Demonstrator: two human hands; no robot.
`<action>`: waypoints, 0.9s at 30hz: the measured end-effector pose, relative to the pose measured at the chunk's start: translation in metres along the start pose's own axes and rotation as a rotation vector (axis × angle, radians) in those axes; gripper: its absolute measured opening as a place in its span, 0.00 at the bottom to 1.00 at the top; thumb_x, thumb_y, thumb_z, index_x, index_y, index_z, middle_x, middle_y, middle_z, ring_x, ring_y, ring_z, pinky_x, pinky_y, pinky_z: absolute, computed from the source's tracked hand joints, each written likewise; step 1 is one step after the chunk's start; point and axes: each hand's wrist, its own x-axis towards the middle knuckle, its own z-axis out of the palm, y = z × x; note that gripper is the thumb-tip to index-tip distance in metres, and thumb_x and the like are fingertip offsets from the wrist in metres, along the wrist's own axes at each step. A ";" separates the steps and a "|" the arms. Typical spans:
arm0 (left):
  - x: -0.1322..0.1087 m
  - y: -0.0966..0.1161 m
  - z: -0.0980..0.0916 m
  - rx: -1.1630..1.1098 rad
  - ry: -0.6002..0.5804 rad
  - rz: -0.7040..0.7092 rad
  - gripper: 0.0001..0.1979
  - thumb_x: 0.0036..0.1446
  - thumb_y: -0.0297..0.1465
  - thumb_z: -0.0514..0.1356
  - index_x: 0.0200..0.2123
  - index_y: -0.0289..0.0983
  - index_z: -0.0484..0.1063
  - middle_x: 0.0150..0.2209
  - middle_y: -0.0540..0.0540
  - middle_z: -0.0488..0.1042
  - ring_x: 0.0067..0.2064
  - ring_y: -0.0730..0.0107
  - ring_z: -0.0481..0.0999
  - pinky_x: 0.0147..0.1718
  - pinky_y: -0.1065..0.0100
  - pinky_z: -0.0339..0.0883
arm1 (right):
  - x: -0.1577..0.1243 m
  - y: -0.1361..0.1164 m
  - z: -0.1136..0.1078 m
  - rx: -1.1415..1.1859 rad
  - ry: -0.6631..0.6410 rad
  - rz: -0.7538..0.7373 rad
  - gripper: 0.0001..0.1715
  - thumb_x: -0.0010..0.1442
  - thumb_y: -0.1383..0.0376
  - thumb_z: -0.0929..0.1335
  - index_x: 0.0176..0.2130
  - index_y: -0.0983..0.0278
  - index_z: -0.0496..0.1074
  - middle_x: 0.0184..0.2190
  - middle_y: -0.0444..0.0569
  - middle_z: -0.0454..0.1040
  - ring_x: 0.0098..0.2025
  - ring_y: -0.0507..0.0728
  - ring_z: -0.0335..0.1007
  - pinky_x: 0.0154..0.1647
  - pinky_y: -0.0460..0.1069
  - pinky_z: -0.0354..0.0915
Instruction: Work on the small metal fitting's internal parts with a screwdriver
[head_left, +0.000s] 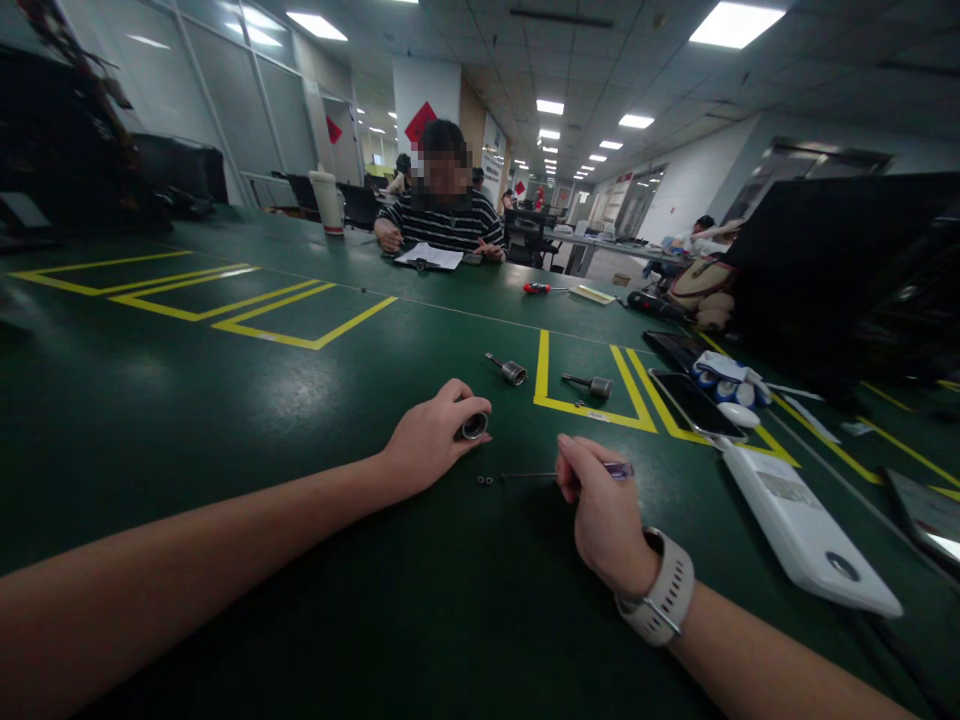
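- The left hand is clamped on a metal cup, thumb and fingers around its side, the open mouth turned toward the wearer. Whether the cup touches the surface cannot be told.
- A grip on the outer wall alone seems right: it leaves the mouth unblocked. Bracing the wrist on the surface would likely steady it.
- The right hand is closed around a thin tool, its purple end showing behind the fingers and its shaft pointing left, low over the surface.
- At the tool's tip is a tiny dark piece; whether it is on the tip or only beside it is too small to tell. A light, level approach should suit it, since a hard push could send it rolling.
- Two small rings lie side by side just left of the tip, below the cup. The left hand had best stay clear of them.
- Two shanked cups lie beyond the hands, one inside the yellow tape outline, one just left of it, both out of the tool's way.
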 end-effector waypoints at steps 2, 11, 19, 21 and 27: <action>0.000 0.000 0.000 -0.027 -0.003 -0.011 0.13 0.54 0.33 0.58 0.44 0.38 0.67 0.44 0.45 0.66 0.39 0.65 0.70 0.36 0.64 0.66 | -0.001 0.001 0.000 0.000 -0.009 -0.013 0.21 0.57 0.58 0.64 0.17 0.62 0.63 0.15 0.39 0.58 0.20 0.50 0.53 0.21 0.47 0.51; 0.002 -0.001 0.000 -0.085 -0.017 0.021 0.11 0.56 0.31 0.57 0.44 0.38 0.67 0.43 0.46 0.69 0.41 0.66 0.71 0.38 0.64 0.66 | -0.001 0.001 0.001 0.015 -0.014 -0.059 0.22 0.58 0.58 0.63 0.16 0.62 0.62 0.15 0.40 0.58 0.20 0.50 0.53 0.21 0.47 0.50; 0.002 0.000 -0.001 -0.075 -0.031 0.041 0.10 0.56 0.30 0.56 0.43 0.38 0.67 0.42 0.46 0.69 0.40 0.67 0.71 0.37 0.65 0.66 | -0.002 0.000 0.002 -0.114 -0.012 -0.060 0.22 0.59 0.58 0.63 0.17 0.62 0.61 0.14 0.39 0.57 0.19 0.50 0.53 0.21 0.47 0.50; 0.002 0.000 -0.001 -0.073 -0.039 0.038 0.10 0.56 0.30 0.56 0.43 0.38 0.67 0.43 0.46 0.69 0.40 0.67 0.71 0.37 0.65 0.66 | -0.003 -0.003 0.002 -0.147 -0.036 -0.065 0.22 0.59 0.58 0.62 0.17 0.62 0.61 0.14 0.39 0.58 0.19 0.50 0.54 0.22 0.47 0.51; 0.001 0.001 -0.002 -0.068 -0.036 0.045 0.10 0.56 0.29 0.56 0.42 0.38 0.67 0.43 0.46 0.68 0.41 0.66 0.71 0.37 0.65 0.66 | -0.008 -0.016 0.005 -0.293 -0.116 -0.162 0.23 0.60 0.59 0.61 0.16 0.63 0.60 0.14 0.40 0.57 0.19 0.50 0.55 0.22 0.47 0.51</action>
